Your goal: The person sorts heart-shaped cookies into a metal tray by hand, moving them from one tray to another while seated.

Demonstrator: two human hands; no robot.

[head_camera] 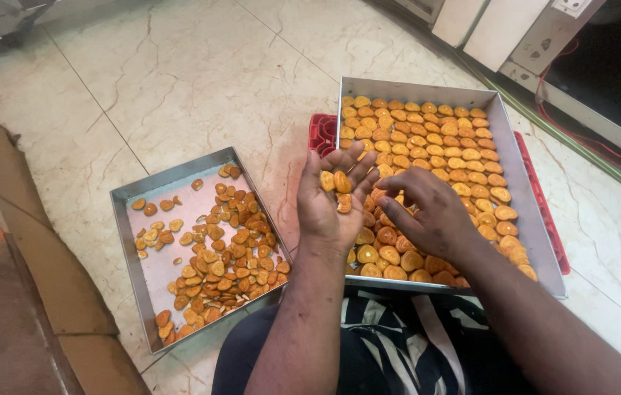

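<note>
A black-and-white striped garment (398,344) was seen at the bottom edge, over the person's lap. Above it, the left hand (332,197) was held palm up, fingers loosely spread, with a few small orange biscuits (336,183) cupped on the palm. Just beside it, the right hand (427,212) was lowered palm down onto the biscuits in the large tray (526,219), its fingers curled and pinched together on them; what was gripped could not be told.

The large tray, rectangular, of dull grey metal with shallow upright walls, was packed with rounded, glossy orange biscuits in close rows. It was set on a red plastic crate (321,132), whose edges showed at both sides. To the left, well apart, a smaller metal tray (127,241) was seen with darker, browner biscuits heaped loosely toward its right side, part of its base left bare.

Both trays were set on a pale marble floor (178,80), veined and smooth, with open room beyond them. A wall base with red cables (574,139) was seen at the far right.
</note>
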